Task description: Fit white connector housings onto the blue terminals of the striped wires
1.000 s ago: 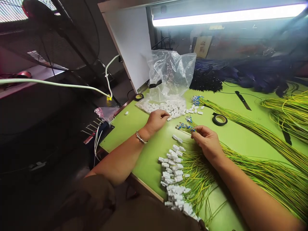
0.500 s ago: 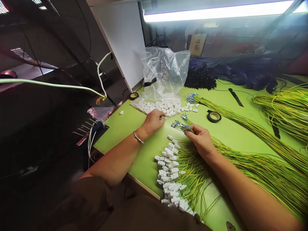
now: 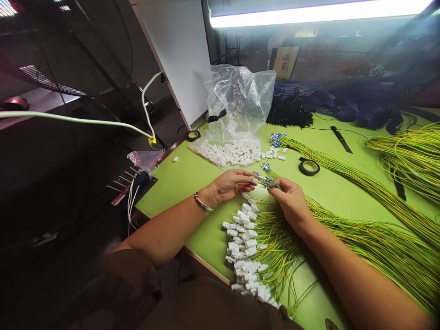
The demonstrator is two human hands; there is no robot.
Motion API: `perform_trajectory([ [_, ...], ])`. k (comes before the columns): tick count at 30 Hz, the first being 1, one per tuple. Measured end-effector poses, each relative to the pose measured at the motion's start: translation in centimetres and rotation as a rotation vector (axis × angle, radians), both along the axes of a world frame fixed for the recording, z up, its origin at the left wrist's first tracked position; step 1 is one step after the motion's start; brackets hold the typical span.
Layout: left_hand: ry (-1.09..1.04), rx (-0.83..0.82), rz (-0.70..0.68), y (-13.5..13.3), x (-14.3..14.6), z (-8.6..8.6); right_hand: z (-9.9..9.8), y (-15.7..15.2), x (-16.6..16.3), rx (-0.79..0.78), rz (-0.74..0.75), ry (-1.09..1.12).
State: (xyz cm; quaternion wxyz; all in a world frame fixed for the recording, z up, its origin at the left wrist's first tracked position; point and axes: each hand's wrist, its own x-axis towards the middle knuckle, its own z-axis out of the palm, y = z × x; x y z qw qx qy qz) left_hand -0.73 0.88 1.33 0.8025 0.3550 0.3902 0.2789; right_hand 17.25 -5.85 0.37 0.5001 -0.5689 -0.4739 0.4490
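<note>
Between the fingertips of my left hand (image 3: pixel 232 185) is a small white connector housing (image 3: pixel 255 181), held against the wire ends. My right hand (image 3: pixel 291 197) is closed around a bunch of yellow-green wires with blue-and-metal terminals (image 3: pixel 267 181) pointing left. Below my hands, wires fitted with white housings (image 3: pixel 244 243) lie in a long row along the table's near side. Beyond my left hand, loose white housings (image 3: pixel 233 153) spill from a clear plastic bag (image 3: pixel 240 101). A few more terminal ends (image 3: pixel 265 166) rest just behind the held bunch.
A black tape roll (image 3: pixel 308 166) lies right of my hands, and another tape roll (image 3: pixel 193 135) by the white panel (image 3: pixel 178 59). A long wire bundle (image 3: pixel 330 160) crosses the green table (image 3: pixel 172 192). Farther back are a dark blade-like strip (image 3: pixel 341 140) and black connectors (image 3: pixel 288 112).
My left hand has come from the pile of loose housings toward my right hand, bringing a white housing to the terminals. My right hand has stayed nearly in place.
</note>
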Motion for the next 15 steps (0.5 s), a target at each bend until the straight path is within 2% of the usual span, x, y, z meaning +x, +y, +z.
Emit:
perform_trajectory([
  [5, -0.033, -0.016, 0.0, -0.01, -0.15, -0.04, -0.31, 0.07, -0.02, 0.004, -0.036, -0.009],
  [9, -0.056, 0.039, -0.018, -0.24, -0.1, -0.13, -0.27, 0.12, 0.01, -0.01, -0.015, 0.009],
  [11, -0.066, 0.109, -0.006, -0.38, 0.07, -0.35, -0.12, 0.1, 0.02, -0.049, -0.004, 0.032],
  [15, -0.068, 0.352, 0.034, -0.68, 0.56, -0.89, 0.15, 0.02, 0.06, -0.104, 0.02, 0.061],
])
